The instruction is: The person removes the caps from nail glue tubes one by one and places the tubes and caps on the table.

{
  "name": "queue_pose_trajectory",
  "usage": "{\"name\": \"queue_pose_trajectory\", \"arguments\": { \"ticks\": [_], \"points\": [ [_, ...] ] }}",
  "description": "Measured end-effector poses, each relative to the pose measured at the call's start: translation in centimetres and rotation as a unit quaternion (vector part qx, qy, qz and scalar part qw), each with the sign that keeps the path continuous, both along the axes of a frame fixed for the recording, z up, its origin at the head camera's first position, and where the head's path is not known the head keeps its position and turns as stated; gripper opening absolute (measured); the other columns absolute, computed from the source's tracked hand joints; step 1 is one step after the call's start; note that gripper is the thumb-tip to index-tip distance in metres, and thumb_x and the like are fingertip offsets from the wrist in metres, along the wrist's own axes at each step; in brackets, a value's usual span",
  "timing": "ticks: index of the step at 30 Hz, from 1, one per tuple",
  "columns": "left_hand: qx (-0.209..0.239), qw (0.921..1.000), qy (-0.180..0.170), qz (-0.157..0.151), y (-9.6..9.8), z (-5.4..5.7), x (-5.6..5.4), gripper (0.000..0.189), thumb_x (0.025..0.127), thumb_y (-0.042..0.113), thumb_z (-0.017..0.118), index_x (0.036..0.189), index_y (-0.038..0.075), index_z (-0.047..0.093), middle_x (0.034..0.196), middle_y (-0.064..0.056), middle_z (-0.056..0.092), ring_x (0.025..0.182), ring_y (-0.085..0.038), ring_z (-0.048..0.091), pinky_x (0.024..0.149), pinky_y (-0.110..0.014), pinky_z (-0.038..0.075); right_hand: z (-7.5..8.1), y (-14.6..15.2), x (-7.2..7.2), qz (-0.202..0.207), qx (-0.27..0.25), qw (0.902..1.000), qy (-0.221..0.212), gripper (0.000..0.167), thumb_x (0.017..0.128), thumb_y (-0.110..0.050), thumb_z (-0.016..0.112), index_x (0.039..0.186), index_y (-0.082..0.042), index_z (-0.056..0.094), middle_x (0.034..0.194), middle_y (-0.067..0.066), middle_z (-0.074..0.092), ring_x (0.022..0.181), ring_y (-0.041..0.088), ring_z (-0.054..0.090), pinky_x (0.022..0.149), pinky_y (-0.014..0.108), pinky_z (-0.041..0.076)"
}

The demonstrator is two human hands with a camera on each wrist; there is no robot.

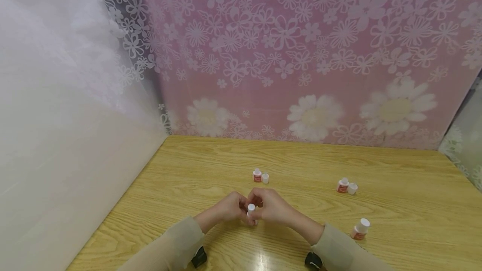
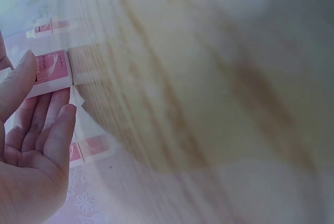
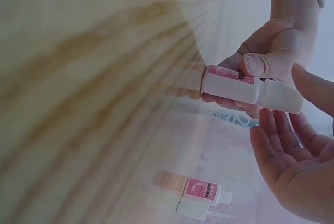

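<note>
A small white bottle (image 3: 227,87) with a pink label and a white cap (image 3: 282,96) stands at the table's front middle, its base at the tabletop. My left hand (image 1: 230,207) holds its body, the thumb pressed on the label, as the left wrist view shows at the bottle (image 2: 56,71). Around the cap, my right hand (image 1: 273,205) has its thumb and fingers loosely spread on either side; the fingertips lie close by, and whether they touch is hard to tell. In the head view the hands hide most of the bottle's body.
On the wood-grain table (image 1: 203,158), an uncapped bottle (image 1: 257,175) stands beyond my hands with a loose cap (image 1: 265,178) beside it. Another uncapped bottle (image 1: 342,185) and cap (image 1: 352,188) stand to the right. Nearer, at right, is a capped bottle (image 1: 360,229). A floral curtain (image 1: 301,53) hangs behind.
</note>
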State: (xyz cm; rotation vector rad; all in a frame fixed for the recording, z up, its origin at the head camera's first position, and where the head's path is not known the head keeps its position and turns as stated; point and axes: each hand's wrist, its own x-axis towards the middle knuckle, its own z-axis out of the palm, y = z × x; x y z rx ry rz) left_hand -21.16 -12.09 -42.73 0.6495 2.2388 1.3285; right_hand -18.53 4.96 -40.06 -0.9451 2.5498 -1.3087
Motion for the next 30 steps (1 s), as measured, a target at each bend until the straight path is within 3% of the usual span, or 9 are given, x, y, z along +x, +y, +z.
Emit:
{"name": "queue_pose_trajectory", "arguments": {
  "ticks": [6, 13, 20, 30],
  "points": [
    [0.0, 1.0, 0.006, -0.004, -0.04, -0.05, -0.01, 0.012, 0.066, 0.001, 0.076, 0.073, -0.003, 0.068, 0.067, -0.006, 0.065, 0.061, -0.004, 0.053, 0.059, -0.02, 0.042, 0.2, 0.07, 0.08, -0.026, 0.007, 0.9995, 0.017, 0.025, 0.067, -0.011, 0.077, 0.074, -0.01, 0.053, 0.065, -0.008, 0.052, 0.061, 0.005, 0.045, 0.055, 0.022, 0.04],
    [-0.004, 0.9999, 0.01, 0.003, 0.14, -0.21, 0.08, 0.011, 0.066, -0.001, 0.075, 0.073, -0.002, 0.068, 0.069, -0.009, 0.065, 0.06, -0.004, 0.051, 0.058, -0.02, 0.041, 0.1, 0.16, -0.02, -0.018, -0.004, 0.9997, 0.014, 0.019, 0.069, -0.011, 0.075, 0.077, -0.008, 0.057, 0.069, -0.007, 0.057, 0.066, 0.006, 0.051, 0.059, 0.022, 0.044],
    [0.012, 0.9996, -0.024, 0.001, 0.11, -0.2, 0.17, 0.012, 0.067, -0.004, 0.073, 0.077, -0.002, 0.068, 0.071, -0.009, 0.066, 0.065, -0.007, 0.057, 0.061, -0.021, 0.043, 0.19, 0.36, 0.0, 0.003, -0.046, 0.9975, -0.053, 0.01, 0.076, -0.003, 0.068, 0.085, -0.003, 0.063, 0.083, 0.003, 0.063, 0.082, 0.018, 0.06, 0.07, 0.028, 0.048],
    [0.019, 0.9995, -0.027, -0.003, 0.19, 0.33, 0.4, 0.015, 0.065, -0.008, 0.073, 0.078, -0.002, 0.068, 0.071, -0.01, 0.066, 0.065, -0.008, 0.056, 0.058, -0.021, 0.043, -0.07, 0.55, -0.3, 0.022, -0.094, 0.9858, -0.138, 0.015, 0.079, 0.009, 0.059, 0.094, 0.007, 0.062, 0.094, 0.02, 0.062, 0.091, 0.028, 0.059, 0.072, 0.034, 0.047]
  ]
}}
